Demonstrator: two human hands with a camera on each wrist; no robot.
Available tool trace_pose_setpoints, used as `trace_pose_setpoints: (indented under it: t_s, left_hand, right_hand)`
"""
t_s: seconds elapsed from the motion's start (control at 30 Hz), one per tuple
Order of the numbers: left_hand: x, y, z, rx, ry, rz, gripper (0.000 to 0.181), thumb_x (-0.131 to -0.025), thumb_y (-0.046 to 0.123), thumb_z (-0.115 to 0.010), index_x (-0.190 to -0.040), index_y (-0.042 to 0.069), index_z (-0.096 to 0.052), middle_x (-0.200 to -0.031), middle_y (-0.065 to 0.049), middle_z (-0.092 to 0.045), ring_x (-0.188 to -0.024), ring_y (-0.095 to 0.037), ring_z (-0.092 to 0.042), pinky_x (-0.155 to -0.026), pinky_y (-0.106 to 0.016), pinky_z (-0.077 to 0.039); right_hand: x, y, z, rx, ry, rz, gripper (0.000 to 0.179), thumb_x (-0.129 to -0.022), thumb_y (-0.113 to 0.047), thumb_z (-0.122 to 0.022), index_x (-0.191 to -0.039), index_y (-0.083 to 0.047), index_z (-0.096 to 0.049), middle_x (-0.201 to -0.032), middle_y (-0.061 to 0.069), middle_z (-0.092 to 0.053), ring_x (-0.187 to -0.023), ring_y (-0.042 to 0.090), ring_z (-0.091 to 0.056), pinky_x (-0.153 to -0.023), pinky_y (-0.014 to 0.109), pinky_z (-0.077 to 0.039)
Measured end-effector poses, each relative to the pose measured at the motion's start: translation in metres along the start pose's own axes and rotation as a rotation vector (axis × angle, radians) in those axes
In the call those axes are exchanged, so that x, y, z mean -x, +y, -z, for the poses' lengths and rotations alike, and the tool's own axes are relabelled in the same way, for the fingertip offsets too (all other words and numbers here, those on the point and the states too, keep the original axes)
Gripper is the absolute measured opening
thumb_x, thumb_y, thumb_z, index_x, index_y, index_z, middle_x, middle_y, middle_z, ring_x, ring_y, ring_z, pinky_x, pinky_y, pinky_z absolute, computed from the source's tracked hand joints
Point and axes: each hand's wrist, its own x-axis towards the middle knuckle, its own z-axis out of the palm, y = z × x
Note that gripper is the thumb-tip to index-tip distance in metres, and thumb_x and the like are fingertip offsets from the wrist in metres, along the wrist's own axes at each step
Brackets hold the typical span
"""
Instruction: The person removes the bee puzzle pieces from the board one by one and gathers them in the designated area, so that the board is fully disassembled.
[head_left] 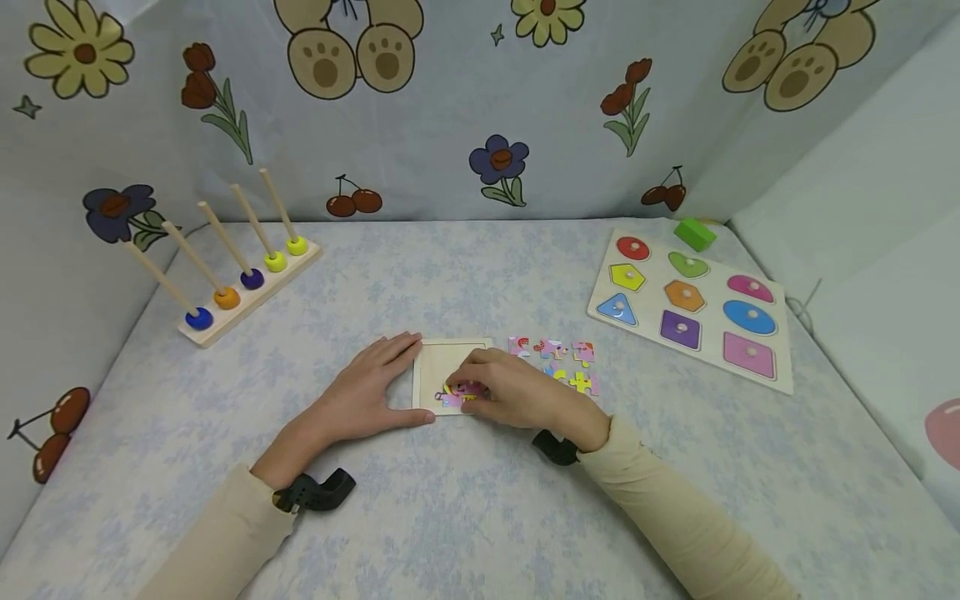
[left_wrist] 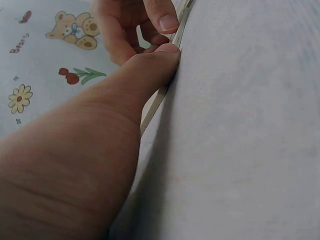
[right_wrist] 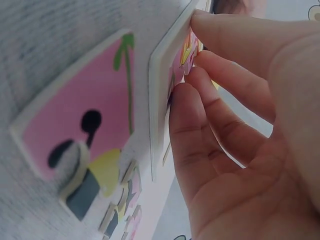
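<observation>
A small square wooden puzzle tray (head_left: 429,367) lies in front of me, with pink and yellow puzzle pieces (head_left: 452,401) in its lower part. My left hand (head_left: 363,387) steadies it, fingers stretched to the upper left corner and thumb along the near edge. The left wrist view has the left thumb (left_wrist: 150,65) against the tray's side. Over the tray, my right hand (head_left: 502,387) pinches a puzzle piece (right_wrist: 189,55) with its fingertips; the fingers hide much of it. Loose pieces (head_left: 581,382) lie just right of the tray, partly behind the right hand.
At the back left stands a wooden peg rack (head_left: 262,296) with coloured beads. A knobbed shape board (head_left: 645,312) lies at the right, a green block (head_left: 695,234) at its far edge. A printed cloth wall (head_left: 435,150) closes off the back.
</observation>
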Motion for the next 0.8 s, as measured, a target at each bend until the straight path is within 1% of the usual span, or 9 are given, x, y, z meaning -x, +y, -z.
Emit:
trace_pose_setpoints:
  t_s: [0.27, 0.6, 0.8]
  left_hand:
    - [-0.0001, -0.0006, -0.0002, -0.001, 0.002, -0.003, 0.109, -0.083, 0.067, -0.075, -0.162, 0.005, -0.032, -0.17, -0.012, -0.026, -0.157, -0.034, -0.023, -0.128, -0.055, -0.019]
    - [-0.0008, -0.0008, -0.0001, -0.006, 0.005, -0.006, 0.11, -0.083, 0.068, -0.075, -0.162, 0.005, -0.032, -0.17, -0.012, -0.027, -0.157, -0.033, -0.023, -0.129, -0.053, -0.019]
    - [-0.0004, -0.0005, 0.0002, -0.002, 0.001, -0.003, 0.11, -0.083, 0.067, -0.075, -0.162, 0.005, -0.031, -0.17, -0.012, -0.026, -0.157, -0.033, -0.023, -0.129, -0.053, -0.018]
  right_hand:
    - [-0.0001, 0.0009, -0.0009, -0.018, 0.009, -0.006, 0.027, -0.095, -0.016, -0.077, -0.121, -0.01, -0.074, -0.114, 0.003, -0.067, -0.091, 0.015, -0.057, -0.08, 0.024, -0.054]
    - [0.0018, 0.0037, 0.0018, -0.022, 0.006, 0.015, 0.026, -0.096, -0.009, -0.073, -0.123, -0.011, -0.074, -0.118, 0.004, -0.069, -0.1, 0.016, -0.062, -0.085, 0.027, -0.056]
    - [0.0012, 0.005, 0.0009, -0.028, 0.016, 0.011, 0.025, -0.097, -0.01, -0.072, -0.122, -0.011, -0.074, -0.117, 0.002, -0.07, -0.097, 0.013, -0.062, -0.083, 0.025, -0.056]
